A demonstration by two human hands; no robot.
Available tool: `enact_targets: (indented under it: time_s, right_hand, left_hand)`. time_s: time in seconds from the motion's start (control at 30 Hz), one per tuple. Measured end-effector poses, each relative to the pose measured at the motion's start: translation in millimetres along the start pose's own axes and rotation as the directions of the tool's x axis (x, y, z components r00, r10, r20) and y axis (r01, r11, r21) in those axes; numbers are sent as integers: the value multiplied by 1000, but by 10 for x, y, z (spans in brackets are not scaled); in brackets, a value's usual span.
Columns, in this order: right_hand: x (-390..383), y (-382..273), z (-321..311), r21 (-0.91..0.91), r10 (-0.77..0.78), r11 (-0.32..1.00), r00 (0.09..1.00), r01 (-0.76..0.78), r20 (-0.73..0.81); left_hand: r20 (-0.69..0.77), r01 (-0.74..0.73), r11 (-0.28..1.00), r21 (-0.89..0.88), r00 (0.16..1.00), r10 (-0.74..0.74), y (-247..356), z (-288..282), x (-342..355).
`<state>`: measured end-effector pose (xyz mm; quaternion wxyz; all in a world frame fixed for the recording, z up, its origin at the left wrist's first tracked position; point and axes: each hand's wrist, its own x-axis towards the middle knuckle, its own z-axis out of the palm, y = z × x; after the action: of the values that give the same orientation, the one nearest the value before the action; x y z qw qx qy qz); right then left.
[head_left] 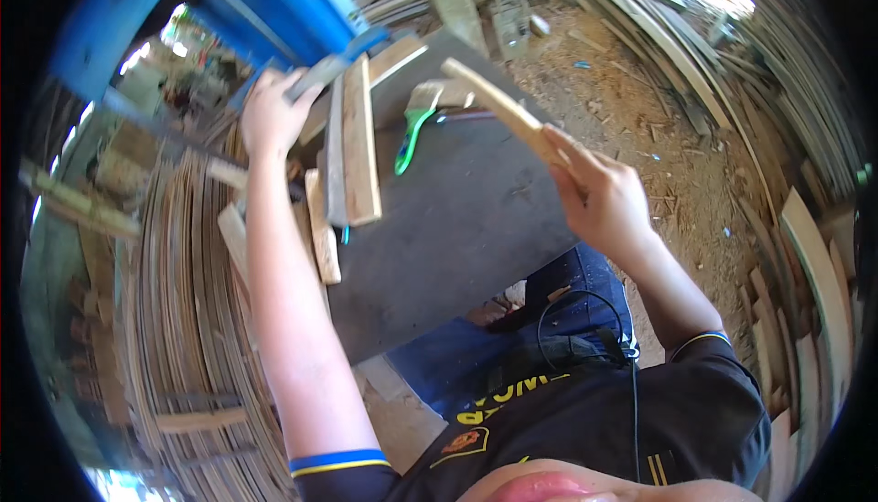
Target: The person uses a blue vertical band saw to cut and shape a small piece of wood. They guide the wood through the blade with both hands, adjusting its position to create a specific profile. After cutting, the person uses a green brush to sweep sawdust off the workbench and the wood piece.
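**Wood strip in one hand, grey bar in the other, over a dark counter**

So the right hand [599, 196] has a thin, pale wood strip [498, 104] pinched at its lower end, fingers [574, 156] wrapped shut around it. The strip sticks up and to the left from the fist, tilted, hanging in the air above the dark grey counter [457, 228] and not touching it as far as I can see

Over on the other side the left hand [270, 113] is stretched far out, fingers curled closed on a flat grey bar [320, 72] at the far-left edge of the counter, right below a blue frame [274, 8]. Can't tell what the bar really is, it's a bit blurry there

On the counter itself: a long wooden plank [359, 141] lying lengthwise near the left edge, a shorter wood piece [322, 228] just beside it hanging over the side, and a green-handled brush [412, 132] lying between the plank and the raised strip, bristles toward the far end

Left of the counter there's a big stack of thin curved wood slats [183, 301], and more slats [805, 255] piled on the right. The ground [640, 109] beyond is dirt covered in sawdust and scraps. The person is in a dark shirt and blue jeans, with a black cable [585, 310] looping over the lap
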<state>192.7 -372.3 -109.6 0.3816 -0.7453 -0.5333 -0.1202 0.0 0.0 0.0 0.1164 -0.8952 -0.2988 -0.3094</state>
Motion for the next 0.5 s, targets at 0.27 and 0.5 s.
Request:
enact_targets:
  time_s: [0.27, 0.5]
  right_hand:
    - [-234, 444, 467, 216, 45, 976, 989, -14, -139]
    - [-328, 522, 589, 145, 22, 989, 986, 2, -163]
  left_hand:
    - [-21, -58, 998, 3, 998, 58, -36, -94, 30]
    - [-21, -39, 999, -33, 999, 38, 46, -100, 46]
